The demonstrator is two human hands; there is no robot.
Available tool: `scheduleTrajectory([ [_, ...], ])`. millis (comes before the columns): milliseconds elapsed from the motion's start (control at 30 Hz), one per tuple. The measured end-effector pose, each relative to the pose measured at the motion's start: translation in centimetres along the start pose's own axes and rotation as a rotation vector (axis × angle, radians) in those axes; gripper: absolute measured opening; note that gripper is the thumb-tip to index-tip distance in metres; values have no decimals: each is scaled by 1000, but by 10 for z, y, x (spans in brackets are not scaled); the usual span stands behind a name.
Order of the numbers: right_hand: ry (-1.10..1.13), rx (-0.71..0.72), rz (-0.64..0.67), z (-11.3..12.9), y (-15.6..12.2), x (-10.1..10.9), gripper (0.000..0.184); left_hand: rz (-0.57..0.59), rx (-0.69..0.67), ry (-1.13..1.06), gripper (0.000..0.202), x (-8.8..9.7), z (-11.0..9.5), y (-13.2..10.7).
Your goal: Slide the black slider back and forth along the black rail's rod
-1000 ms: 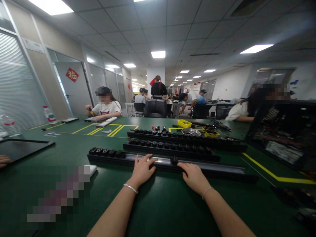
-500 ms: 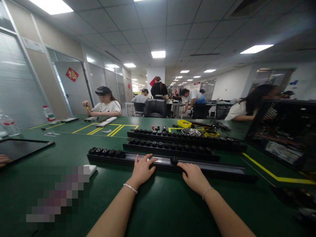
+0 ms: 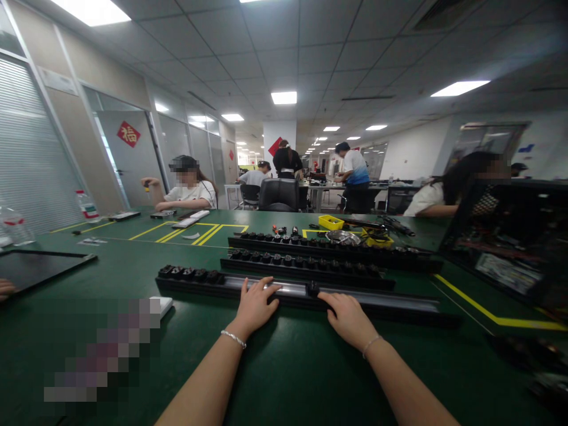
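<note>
Roughly parallel to the green table's far edge lies a long black rail, probably stiff, best held by its sides. The left hand's grip is spread upon it; the right hand's, at a small black block, I cannot tell.

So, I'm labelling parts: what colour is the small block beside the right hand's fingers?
The small block is black; it shows best in the head view.

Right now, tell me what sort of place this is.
Likely an electronics workshop in an office-style room: the green worktable holds long black rails with small black modules, and what looks like an opened computer case stands at the right.
</note>
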State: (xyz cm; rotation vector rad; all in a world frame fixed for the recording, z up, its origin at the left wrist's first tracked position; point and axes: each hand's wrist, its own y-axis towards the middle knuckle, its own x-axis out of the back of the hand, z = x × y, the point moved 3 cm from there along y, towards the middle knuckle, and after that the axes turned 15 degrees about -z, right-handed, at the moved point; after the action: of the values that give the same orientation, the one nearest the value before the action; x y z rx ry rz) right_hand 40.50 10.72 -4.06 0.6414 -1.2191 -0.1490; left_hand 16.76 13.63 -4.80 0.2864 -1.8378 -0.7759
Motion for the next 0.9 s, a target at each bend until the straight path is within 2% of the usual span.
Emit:
scheduleTrajectory([
  [900, -7, -5, 29, 1, 1, 2, 45, 14, 3, 7, 34, 0, 0, 0],
])
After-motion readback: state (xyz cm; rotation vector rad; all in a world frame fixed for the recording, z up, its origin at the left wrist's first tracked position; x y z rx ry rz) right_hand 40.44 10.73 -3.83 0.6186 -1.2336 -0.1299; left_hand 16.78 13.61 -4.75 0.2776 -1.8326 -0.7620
